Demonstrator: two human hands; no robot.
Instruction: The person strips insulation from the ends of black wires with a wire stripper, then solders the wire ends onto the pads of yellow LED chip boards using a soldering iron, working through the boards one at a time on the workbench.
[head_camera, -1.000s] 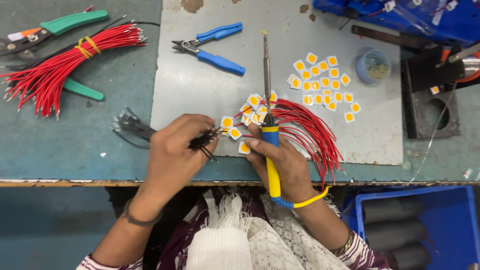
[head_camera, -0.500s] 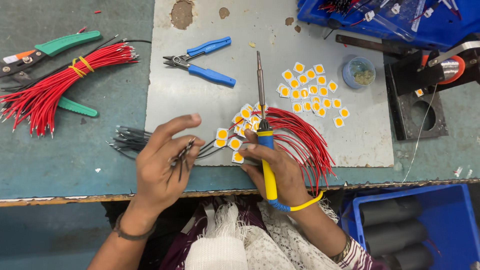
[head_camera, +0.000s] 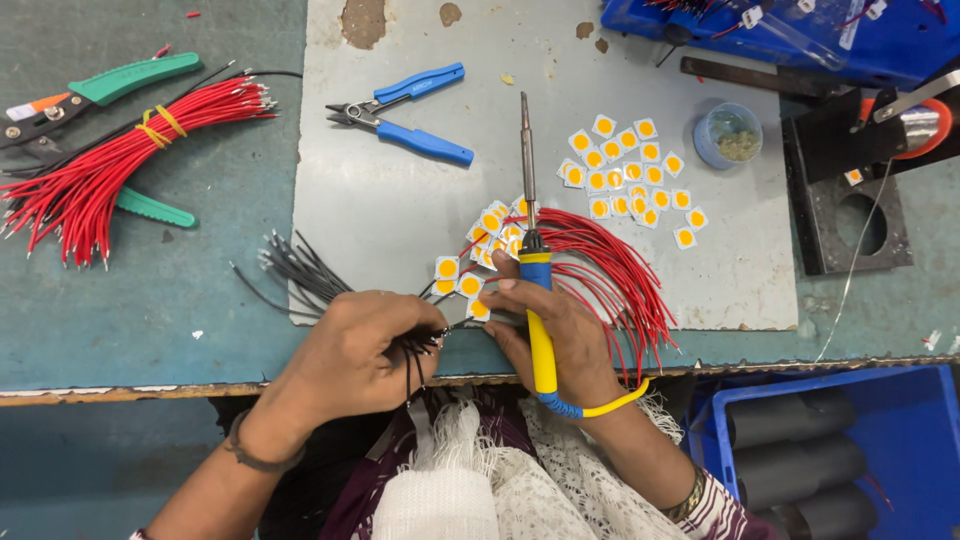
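**Closing back on the black wires**

Gripping a yellow-handled soldering iron (head_camera: 535, 300), the right hand (head_camera: 560, 335) holds its tip up over the grey metal work sheet (head_camera: 400, 215). The left hand (head_camera: 355, 350), spread open half a second ago, has curled shut, pinching thin black wires (head_camera: 295, 270) by the small square yellow-centred chips (head_camera: 465, 280) near the bench edge. Fanned red wires (head_camera: 620, 275) lie just beside the right hand.

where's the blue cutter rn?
Head view, upper middle: the blue cutter lies on the grey mat, untouched, left of the soldering iron tip and right of the red wire bundle.
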